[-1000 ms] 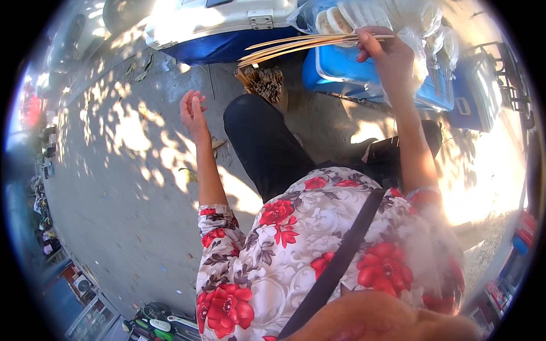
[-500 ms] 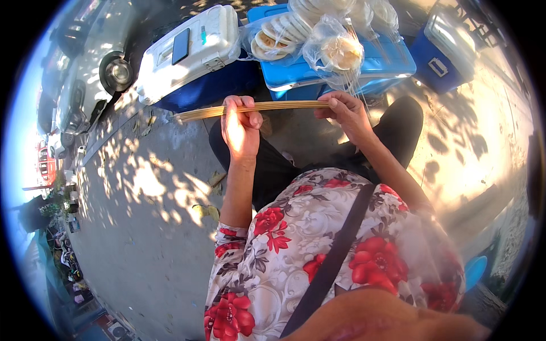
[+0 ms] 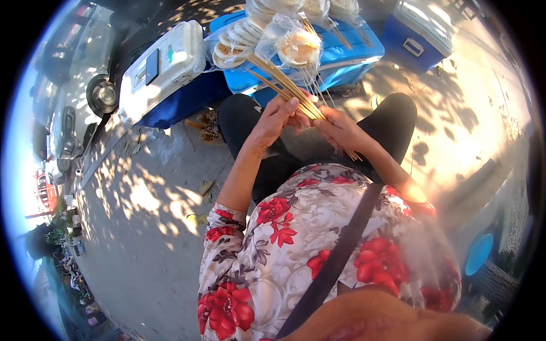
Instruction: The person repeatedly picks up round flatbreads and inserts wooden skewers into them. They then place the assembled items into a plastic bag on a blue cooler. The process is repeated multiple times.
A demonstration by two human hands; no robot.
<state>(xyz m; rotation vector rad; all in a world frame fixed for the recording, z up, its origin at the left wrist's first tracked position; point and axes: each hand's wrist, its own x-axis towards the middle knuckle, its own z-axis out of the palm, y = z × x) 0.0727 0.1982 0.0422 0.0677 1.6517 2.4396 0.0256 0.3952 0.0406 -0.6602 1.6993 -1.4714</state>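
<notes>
A bundle of thin bamboo skewers (image 3: 280,75) slants across my lap, its upper ends fanned apart. My left hand (image 3: 274,120) is closed around the middle of the bundle. Just to the right, my right hand (image 3: 343,131) grips the lower part, and a few skewer ends stick out below it. Beyond the upper ends, clear plastic bags of flat round white discs (image 3: 244,33) lie on a blue box (image 3: 358,54). One bag, holding a browner disc (image 3: 300,48), sits nearest my hands, with thin sticks hanging below it.
To the left stands a cooler with a white lid (image 3: 190,48), a phone (image 3: 152,66) on top. Another blue cooler (image 3: 398,42) is at the far right. Parked-car bodywork and a wheel (image 3: 103,94) are at far left. A blue basin (image 3: 479,254) lies at the right.
The skewers have turned from nearly level to a steep slant, with some splayed apart. My hands have come closer together, the left moving right, the right moving lower. The whole view has shifted slightly.
</notes>
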